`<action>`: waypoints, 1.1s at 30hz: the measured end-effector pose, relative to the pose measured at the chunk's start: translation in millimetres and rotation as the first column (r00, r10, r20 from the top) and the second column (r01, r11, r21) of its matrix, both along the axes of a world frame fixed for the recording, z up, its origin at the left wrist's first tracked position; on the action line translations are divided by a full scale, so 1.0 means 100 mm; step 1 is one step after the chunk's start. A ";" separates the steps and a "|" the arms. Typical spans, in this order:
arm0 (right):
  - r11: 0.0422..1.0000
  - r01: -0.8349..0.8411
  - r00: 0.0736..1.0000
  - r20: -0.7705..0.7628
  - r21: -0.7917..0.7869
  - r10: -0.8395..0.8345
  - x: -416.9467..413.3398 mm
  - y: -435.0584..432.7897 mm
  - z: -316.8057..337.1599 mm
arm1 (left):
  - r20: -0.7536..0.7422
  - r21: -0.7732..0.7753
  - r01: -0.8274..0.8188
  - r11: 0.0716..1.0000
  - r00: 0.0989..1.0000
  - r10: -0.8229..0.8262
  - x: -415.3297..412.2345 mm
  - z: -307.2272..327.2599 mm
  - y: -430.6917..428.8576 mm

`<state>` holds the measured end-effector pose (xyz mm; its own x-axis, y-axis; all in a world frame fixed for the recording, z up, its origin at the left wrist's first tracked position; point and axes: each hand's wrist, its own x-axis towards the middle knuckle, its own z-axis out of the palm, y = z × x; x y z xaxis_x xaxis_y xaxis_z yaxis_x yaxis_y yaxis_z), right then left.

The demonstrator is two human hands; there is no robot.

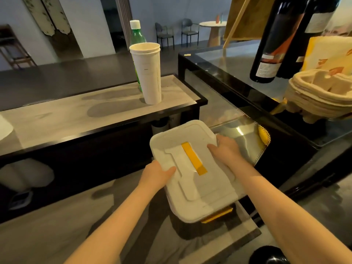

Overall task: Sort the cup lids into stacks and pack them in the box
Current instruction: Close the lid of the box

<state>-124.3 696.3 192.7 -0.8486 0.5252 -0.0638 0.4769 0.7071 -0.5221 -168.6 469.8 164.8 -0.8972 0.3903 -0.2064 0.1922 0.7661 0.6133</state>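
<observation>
Below a grey counter, both hands hold a white storage box (192, 168): left hand (157, 173) and right hand (225, 148) clasp opposite edges of its closed lid, fingers curled around them, probably to steady it; no cup lids are visible.

Matt white plastic box lid (192, 168), glossy green glass bottle (137, 36), paper cups (147, 73).

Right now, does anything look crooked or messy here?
Nothing is spilled or broken. The white lid sits a bit askew on the box, turned against the counter edge, with the left hand and right hand on its two sides. The cups stand upright, and so does the green bottle behind them.
</observation>
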 end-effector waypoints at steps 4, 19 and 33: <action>0.997 -0.002 0.998 0.056 0.078 -0.002 -0.12 -0.01 -0.16 | 0.023 -0.044 -0.050 0.998 0.998 0.051 -0.12 -0.07 0.01; 0.989 -0.018 0.998 0.062 0.144 0.009 -0.23 0.05 -0.41 | 0.076 -0.029 -0.106 0.994 0.991 0.108 -0.16 -0.13 0.09; 0.978 -0.067 0.998 0.029 0.196 0.063 -0.25 0.31 -0.48 | 0.224 0.084 -0.246 0.966 0.949 0.223 -0.08 -0.17 0.36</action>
